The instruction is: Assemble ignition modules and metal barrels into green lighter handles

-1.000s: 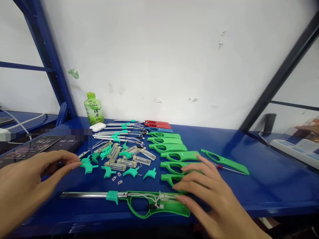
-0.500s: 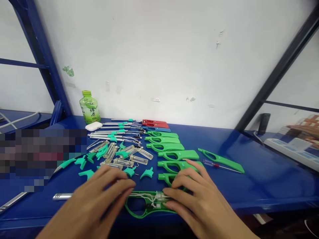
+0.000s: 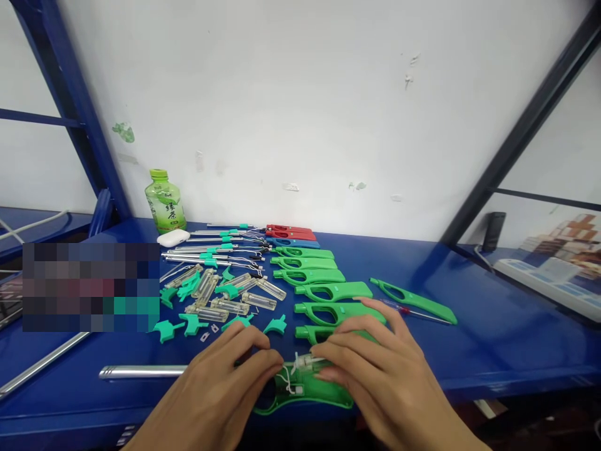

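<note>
The open green casing [image 3: 326,393] lies at the near edge of the surface [image 3: 474,357], its hollow side up. In it are white wires [image 3: 285,374] and a black piece [image 3: 283,389] with a pale end. A clear tank [image 3: 306,362] is at its far side, slightly tilted (whether it sits fully in the shell is hidden by fingers). A capped bottle [image 3: 165,202] stands far left against the wall; how full it is I cannot tell.

The casing lies beneath and between both hands. The right hand [image 3: 375,366] pinches the clear tank between thumb and fingers, over the casing's right part. The left hand [image 3: 230,379] has its thumb and forefinger drawn together at the wires, just left of the tank; I cannot tell what, if anything, is between them. One metal tube [image 3: 141,372] sticks out to the left from under that hand.

In the row beyond the hands, from far to near, lie two red casings [image 3: 291,232], one blue casing [image 3: 293,243] and six green casings [image 3: 354,290]. One more green casing [image 3: 422,305] lies apart on the right, with one screwdriver [image 3: 420,313] just beside it. Left of the row are at least seven loose clear tanks [image 3: 259,302], at least seven teal triggers [image 3: 166,331] and two small pale clips [image 3: 215,327].
</note>
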Demonstrator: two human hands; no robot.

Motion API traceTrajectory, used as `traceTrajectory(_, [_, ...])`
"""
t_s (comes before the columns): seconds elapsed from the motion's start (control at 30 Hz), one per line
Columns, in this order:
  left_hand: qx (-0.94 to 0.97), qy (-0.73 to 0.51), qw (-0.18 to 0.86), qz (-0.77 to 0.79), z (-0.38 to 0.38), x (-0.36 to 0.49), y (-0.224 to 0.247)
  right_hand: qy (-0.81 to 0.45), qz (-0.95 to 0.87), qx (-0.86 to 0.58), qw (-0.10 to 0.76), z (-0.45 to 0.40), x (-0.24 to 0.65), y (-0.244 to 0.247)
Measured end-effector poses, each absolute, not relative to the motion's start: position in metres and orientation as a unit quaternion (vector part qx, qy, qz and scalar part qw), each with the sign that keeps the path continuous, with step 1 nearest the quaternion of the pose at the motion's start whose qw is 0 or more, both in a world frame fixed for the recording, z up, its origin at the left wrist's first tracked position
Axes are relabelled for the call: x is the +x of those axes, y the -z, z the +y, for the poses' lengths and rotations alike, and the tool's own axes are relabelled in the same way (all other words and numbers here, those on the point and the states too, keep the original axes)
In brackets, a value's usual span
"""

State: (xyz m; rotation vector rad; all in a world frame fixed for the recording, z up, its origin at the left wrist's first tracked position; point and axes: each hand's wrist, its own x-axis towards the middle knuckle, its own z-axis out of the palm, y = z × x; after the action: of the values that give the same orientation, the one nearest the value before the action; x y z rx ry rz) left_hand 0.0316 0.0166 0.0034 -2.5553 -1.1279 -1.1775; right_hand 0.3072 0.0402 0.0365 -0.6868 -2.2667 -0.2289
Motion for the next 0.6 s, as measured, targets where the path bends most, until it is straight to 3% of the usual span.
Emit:
traceTrajectory(0.17, [-0.833, 0.4, 0.084, -0.373, 0.018, 0.031, -0.003, 0.147, -0.851, -0.309, 0.399, 0.044, 0.325, -0.04])
traceTrajectory(0.37, [-0.816, 0.406, 0.166, -0.375, 0.014, 0.037, -0.005, 0.092, -0.869, -0.253, 0.416, 0.041, 0.305, -0.038])
traceTrajectory(0.6, [-0.848, 0.393, 0.1, -0.341, 0.006, 0.026, -0.012, 0.088, -0.87, -0.219, 0.432, 0.034, 0.288, -0.036])
